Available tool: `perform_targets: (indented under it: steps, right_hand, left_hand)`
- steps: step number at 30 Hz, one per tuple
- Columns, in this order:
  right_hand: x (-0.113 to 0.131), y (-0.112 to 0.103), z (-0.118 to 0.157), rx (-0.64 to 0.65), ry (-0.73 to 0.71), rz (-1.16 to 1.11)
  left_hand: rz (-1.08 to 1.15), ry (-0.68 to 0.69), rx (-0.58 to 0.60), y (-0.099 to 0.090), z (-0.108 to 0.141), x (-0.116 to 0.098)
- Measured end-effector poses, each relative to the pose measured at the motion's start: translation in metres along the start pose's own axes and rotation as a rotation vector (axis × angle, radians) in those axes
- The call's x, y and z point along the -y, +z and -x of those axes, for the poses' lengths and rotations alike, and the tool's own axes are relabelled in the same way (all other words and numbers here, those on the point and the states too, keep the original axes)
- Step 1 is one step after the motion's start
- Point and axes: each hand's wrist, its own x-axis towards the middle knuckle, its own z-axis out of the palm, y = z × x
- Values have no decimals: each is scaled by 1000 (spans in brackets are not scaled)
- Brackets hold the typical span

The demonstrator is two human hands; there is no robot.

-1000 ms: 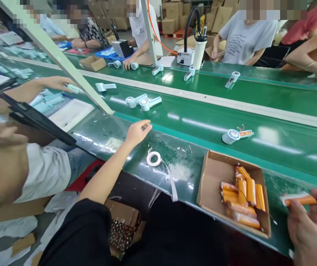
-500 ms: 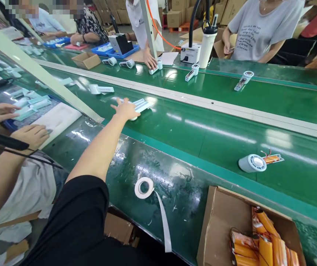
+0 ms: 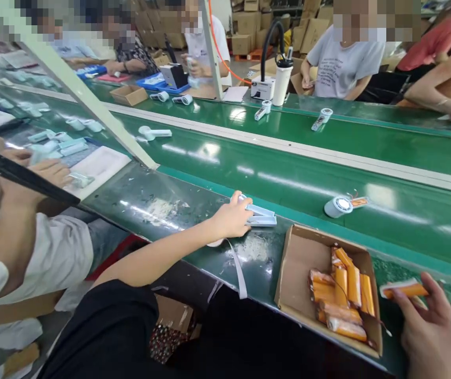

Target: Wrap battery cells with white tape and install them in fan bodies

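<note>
My left hand (image 3: 231, 215) is closed on a light blue handheld fan (image 3: 263, 218) at the near edge of the belt. Its opened handle shells point right, and my fingers cover its head. At the lower right my right hand (image 3: 432, 323) pinches an orange battery (image 3: 409, 289) with a white strip along its side. Between the hands stands a cardboard box (image 3: 298, 252) with several orange batteries (image 3: 347, 284) in it. Under my left forearm lies a roll of white tape, mostly hidden, its loose strip (image 3: 238, 271) hanging over the bench edge.
On the green belt (image 3: 288, 181) lies a fan (image 3: 338, 207) with an orange battery in its handle. More fans rest further along and across the divider. A slanted post (image 3: 110, 118) stands at left. Co-workers sit at left and opposite; a white cup (image 3: 282, 84) stands on the far side.
My left hand has drawn the light blue fan from the belt toward me and to the right. My right hand has come into view with a battery. The view has shifted.
</note>
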Motion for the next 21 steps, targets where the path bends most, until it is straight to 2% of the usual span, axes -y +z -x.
perform_targets:
  steps: [3,7,10,12,14,16,18,21]
  right_hand:
    - [-2,2,0,19,-29,-56]
    - [-5,1,2,98,-74,-123]
    - [-5,1,4,141,-86,-134]
    - [-4,3,5,152,-83,-138]
    - [-4,5,4,151,-81,-161]
    - [-5,6,3,131,-95,-202]
    - [-7,5,2,104,-104,-237]
    - [-8,-3,2,84,-96,-238]
  left_hand:
    - [-72,69,-123,10,1,-16]
    - [-116,148,-282,14,17,-15]
    - [-156,304,-350,5,32,-11]
    - [-179,369,-440,-9,25,-9]
    - [-182,378,-507,-25,-5,-11]
    - [-166,373,-484,-38,-54,-20]
    - [-132,409,-362,-43,-110,-35]
    - [-12,475,-110,-33,-177,-55]
